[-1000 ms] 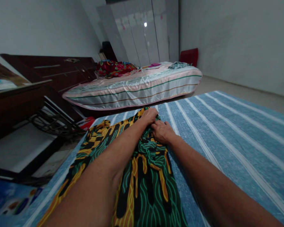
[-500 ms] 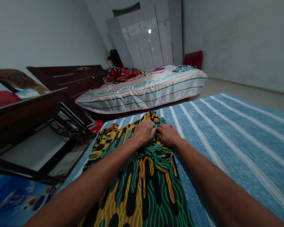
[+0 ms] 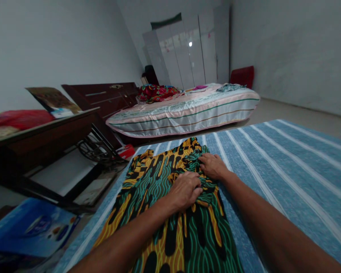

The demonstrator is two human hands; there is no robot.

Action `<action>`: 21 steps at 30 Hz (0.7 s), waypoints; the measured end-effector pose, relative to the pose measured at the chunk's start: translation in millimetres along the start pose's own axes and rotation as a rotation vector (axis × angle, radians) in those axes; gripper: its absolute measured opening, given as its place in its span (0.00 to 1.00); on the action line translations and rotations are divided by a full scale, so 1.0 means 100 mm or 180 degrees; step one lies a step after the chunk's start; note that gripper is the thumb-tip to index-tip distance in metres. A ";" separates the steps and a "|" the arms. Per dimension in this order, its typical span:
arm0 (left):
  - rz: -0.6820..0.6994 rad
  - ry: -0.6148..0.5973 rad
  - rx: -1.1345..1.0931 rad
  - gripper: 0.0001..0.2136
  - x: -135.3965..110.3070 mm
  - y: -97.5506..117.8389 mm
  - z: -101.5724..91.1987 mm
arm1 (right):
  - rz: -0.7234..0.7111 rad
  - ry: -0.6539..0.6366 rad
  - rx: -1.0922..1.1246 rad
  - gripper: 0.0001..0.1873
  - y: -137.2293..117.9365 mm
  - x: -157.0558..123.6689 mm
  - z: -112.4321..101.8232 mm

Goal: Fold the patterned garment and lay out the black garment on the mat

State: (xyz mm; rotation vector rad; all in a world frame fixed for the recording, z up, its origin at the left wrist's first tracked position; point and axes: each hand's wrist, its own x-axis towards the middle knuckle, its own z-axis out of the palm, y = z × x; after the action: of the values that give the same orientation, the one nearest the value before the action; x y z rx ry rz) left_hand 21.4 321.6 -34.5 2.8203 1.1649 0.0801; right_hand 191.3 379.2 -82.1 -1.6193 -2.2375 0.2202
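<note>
A garment (image 3: 156, 182) in black, yellow and green wavy print lies spread over the blue striped bedding in front of me. Its right side is bunched into folds around my hands. My left hand (image 3: 186, 189) rests palm down on that bunched part, its fingers curled into the cloth. Just beyond it and to the right, my right hand (image 3: 213, 165) has its fingertips closed on the gathered fabric near the garment's far right corner. The fingertips of both hands are partly hidden by folds.
Blue striped bedding (image 3: 272, 163) extends to the right. Ahead stands another bed (image 3: 187, 117) with a red floral bundle (image 3: 159, 93). A wooden table (image 3: 45, 129) with a treadle wheel and a blue box (image 3: 34, 227) are on the left. A wardrobe (image 3: 184, 57) stands at the back.
My left hand has moved back toward me, away from my right hand, onto the bunched folds. My right hand stays at the far right part of the garment. The view has shifted left.
</note>
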 end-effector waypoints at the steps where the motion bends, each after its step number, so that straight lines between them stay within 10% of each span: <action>1: 0.0004 0.0013 -0.0020 0.07 0.01 0.00 0.01 | 0.0002 0.0000 0.0007 0.17 0.00 0.00 0.00; 9: -0.0329 0.0633 -0.0910 0.09 -0.02 -0.02 -0.04 | 0.0058 -0.0016 0.0111 0.18 0.03 0.02 0.01; 21: -0.2539 0.2423 -0.4519 0.04 -0.27 -0.52 -0.35 | 0.0045 -0.0013 0.0274 0.21 0.04 0.01 -0.02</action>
State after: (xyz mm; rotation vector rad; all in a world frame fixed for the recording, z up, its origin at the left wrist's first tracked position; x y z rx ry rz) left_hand -36.6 341.4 -5.3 0.9900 1.3569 1.3226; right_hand 195.7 381.2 -81.4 -1.5915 -2.1890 0.3196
